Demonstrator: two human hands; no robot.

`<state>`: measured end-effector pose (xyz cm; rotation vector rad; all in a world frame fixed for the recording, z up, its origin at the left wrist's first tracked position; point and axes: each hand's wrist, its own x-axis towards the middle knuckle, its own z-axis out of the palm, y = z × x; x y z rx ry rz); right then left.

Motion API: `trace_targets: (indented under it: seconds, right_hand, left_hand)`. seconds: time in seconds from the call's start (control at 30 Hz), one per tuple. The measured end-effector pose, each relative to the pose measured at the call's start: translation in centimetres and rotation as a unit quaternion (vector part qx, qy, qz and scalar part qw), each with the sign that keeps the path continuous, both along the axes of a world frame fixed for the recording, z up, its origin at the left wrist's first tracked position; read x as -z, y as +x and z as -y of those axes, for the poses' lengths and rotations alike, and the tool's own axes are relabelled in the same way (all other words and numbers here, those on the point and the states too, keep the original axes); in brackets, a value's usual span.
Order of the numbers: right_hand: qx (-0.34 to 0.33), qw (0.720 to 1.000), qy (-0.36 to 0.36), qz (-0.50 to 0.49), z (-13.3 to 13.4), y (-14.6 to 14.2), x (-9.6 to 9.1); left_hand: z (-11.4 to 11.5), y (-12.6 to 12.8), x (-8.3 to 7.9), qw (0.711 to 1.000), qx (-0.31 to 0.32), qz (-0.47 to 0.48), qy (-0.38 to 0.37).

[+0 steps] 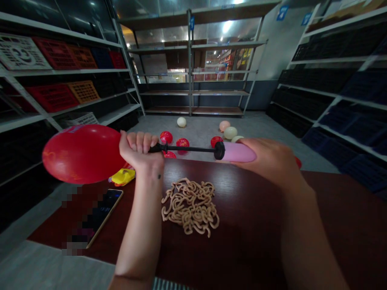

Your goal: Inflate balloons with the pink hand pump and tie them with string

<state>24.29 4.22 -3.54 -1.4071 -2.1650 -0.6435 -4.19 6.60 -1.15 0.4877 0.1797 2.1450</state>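
Note:
My left hand [140, 147] is closed around the black nozzle end of a balloon pump [236, 152]. A swollen red balloon [83, 154] sticks out to the left of that hand, its neck hidden by my fingers. My right hand [269, 159] grips the pump's pink barrel at the other end. Between the hands the thin black rod of the pump is drawn out, level above the table. Below it, a heap of tan, curled, worm-like strands [192, 205] lies on the dark brown table [242, 237].
A phone [104, 211] and a yellow packet [122, 177] lie on the table's left side. Several balloons, one a red balloon [182, 145] and one a white balloon [181, 122], rest on the floor beyond. Metal shelves [190, 92] stand behind; crates [54, 96] fill shelves at left.

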Motion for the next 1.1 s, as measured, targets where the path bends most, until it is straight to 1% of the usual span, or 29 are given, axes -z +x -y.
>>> trace_targets:
  seconds: [0.1, 0.2, 0.33, 0.5, 0.63, 0.8, 0.93, 1.03, 1.1]
  right_hand:
    - [0.023, 0.998, 0.059, -0.002, 0.7, 0.6, -0.6]
    - [0.070, 0.993, 0.097, 0.008, 1.0, 1.0, -0.7]
    - [0.083, 0.992, 0.080, 0.052, 0.6, 0.7, -0.2]
    - [0.065, 0.991, 0.094, 0.074, 0.2, -1.3, 0.3]
    - [0.051, 0.991, 0.089, 0.085, 0.5, -3.5, 0.7]
    - [0.035, 0.990, 0.101, 0.093, 0.7, -5.1, 1.2]
    - [0.035, 0.993, 0.081, 0.079, 0.3, -5.5, 1.7]
    - [0.033, 0.996, 0.053, 0.062, 0.0, -5.9, 1.9]
    - [0.038, 0.998, 0.019, 0.051, -0.2, -6.1, 2.1]
  left_hand:
    - [1.5, 0.6, -1.0, 0.999, -0.003, -0.015, 0.029]
    - [2.1, 1.7, -1.3, 0.999, -0.010, -0.022, 0.025]
    - [1.6, 2.6, -1.0, 1.000, -0.009, -0.013, 0.008]
    - [0.8, 3.2, -0.3, 1.000, 0.009, 0.000, 0.022]
    - [0.9, 4.9, 0.3, 0.999, 0.042, 0.011, 0.032]
    - [0.8, 7.0, 1.3, 0.998, 0.068, 0.002, 0.001]
    - [-0.1, 6.8, 1.9, 0.997, 0.073, 0.018, -0.015]
    - [-1.3, 5.9, 2.4, 0.995, 0.084, 0.026, -0.057]
    - [-2.3, 5.3, 2.9, 0.991, 0.093, 0.031, -0.092]
